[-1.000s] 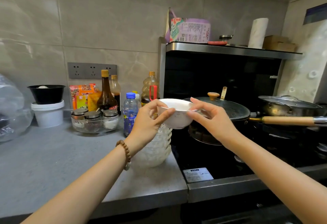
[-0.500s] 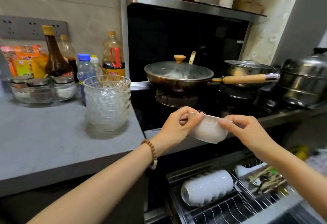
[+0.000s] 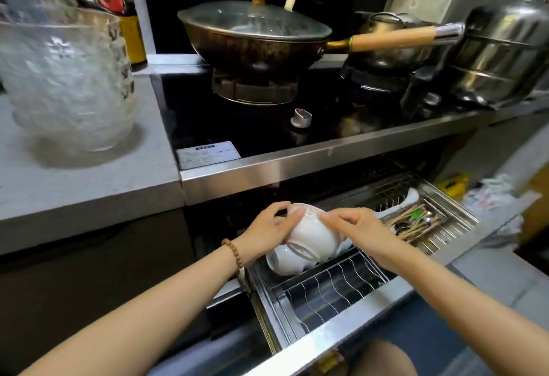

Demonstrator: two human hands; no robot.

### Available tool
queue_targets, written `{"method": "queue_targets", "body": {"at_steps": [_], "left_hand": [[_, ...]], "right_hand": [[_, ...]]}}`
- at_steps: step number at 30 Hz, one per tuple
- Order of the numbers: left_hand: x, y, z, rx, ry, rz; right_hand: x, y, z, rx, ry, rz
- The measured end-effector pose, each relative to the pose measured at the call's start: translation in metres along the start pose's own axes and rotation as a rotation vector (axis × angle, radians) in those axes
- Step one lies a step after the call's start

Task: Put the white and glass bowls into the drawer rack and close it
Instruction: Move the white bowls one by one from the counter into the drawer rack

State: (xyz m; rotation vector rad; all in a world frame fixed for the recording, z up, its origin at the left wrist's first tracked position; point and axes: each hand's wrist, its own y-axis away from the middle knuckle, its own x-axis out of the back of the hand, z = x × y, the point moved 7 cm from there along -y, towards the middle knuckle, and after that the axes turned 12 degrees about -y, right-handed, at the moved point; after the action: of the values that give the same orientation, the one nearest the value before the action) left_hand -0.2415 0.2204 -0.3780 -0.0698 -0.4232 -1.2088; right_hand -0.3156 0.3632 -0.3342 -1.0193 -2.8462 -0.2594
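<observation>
Below the steel stove edge [image 3: 297, 165], left hand [image 3: 267, 231] and right hand [image 3: 359, 227] pinched a round white ceramic bowl [image 3: 312, 236] by opposite rim sides. Its foot tipped nearward, directly over nested white bowls [image 3: 280, 261] in the pulled-out wire drawer rack [image 3: 332, 286]. Stacked glass bowls [image 3: 65, 78] stood far left.

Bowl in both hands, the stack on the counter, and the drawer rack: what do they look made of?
Held bowl: glazed white ceramic, probably; opaque, glossy. Counter stack: clear textured glass, see-through and dimpled. Drawer rack: shiny metal wire, likely stainless or chromed.
</observation>
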Motion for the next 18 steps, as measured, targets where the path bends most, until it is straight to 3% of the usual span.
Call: {"method": "queue_targets", "body": {"at_steps": [4, 10, 12, 18], "left_hand": [[-0.004, -0.014, -0.046, 0.072, 0.057, 0.017], [0.004, -0.012, -0.092, 0.025, 0.105, 0.123], [0.009, -0.005, -0.103, -0.004, 0.012, 0.165], [0.007, 0.004, -0.124, -0.121, -0.607, 0.125]], "right_hand": [[-0.016, -0.018, 0.035, -0.129, -0.012, -0.023], [-0.030, -0.049, 0.085, -0.317, -0.147, 0.078], [-0.034, -0.057, 0.099, -0.375, -0.191, 0.098], [-0.047, -0.078, 0.128, -0.483, -0.261, 0.136]]}}
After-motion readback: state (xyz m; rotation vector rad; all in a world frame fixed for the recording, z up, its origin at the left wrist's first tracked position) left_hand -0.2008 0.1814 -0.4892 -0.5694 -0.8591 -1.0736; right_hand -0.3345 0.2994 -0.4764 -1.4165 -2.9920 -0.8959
